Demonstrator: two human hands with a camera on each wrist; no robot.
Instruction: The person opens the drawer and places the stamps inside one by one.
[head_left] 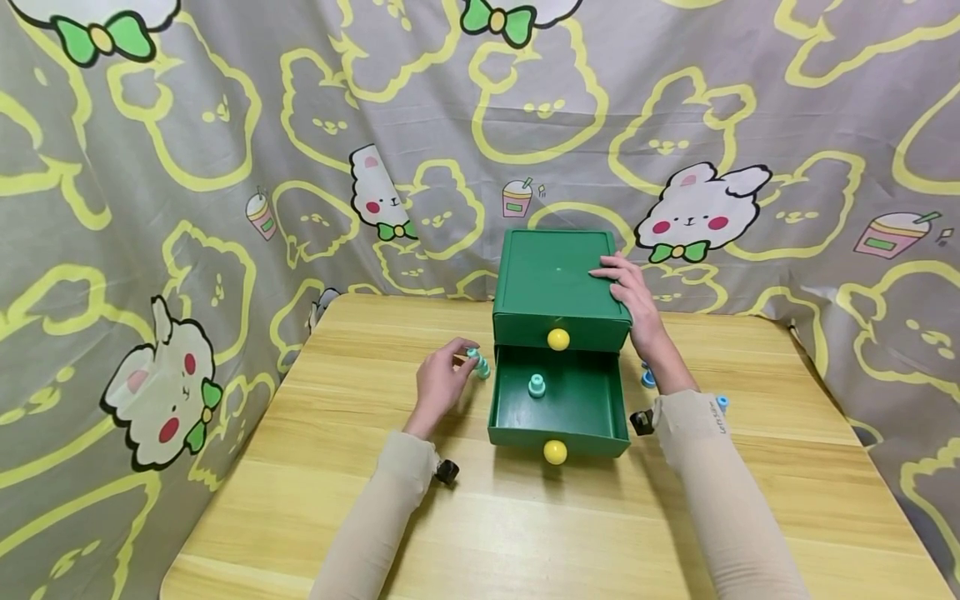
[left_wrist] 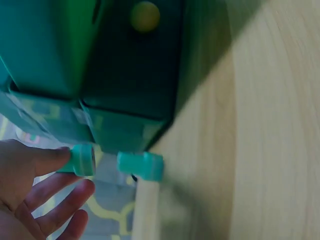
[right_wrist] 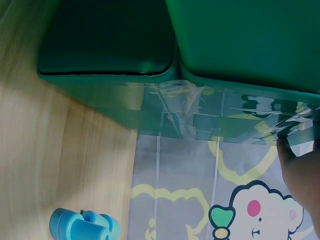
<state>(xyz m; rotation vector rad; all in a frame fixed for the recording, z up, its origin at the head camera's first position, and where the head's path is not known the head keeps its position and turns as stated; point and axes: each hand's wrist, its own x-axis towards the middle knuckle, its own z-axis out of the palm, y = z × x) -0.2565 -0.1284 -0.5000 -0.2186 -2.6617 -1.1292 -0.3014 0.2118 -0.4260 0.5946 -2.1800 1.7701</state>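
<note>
Has the pulled-out lower drawer (head_left: 517,437) nearest, holding one upright teal peg (head_left: 536,387) and lying just right of the left hand (head_left: 441,382), the nearer hand to it. Pinches there a second teal peg (left_wrist: 83,160) between thumb and forefinger, with remaining fingers loosely spread, long axis roughly upright, clear of the table (head_left: 510,525) and near a third teal peg (left_wrist: 145,166). Farther back, rests the right hand (head_left: 636,307), with fingers spread and no peg held, over the top right edge of the green cabinet (head_left: 551,275)
</note>
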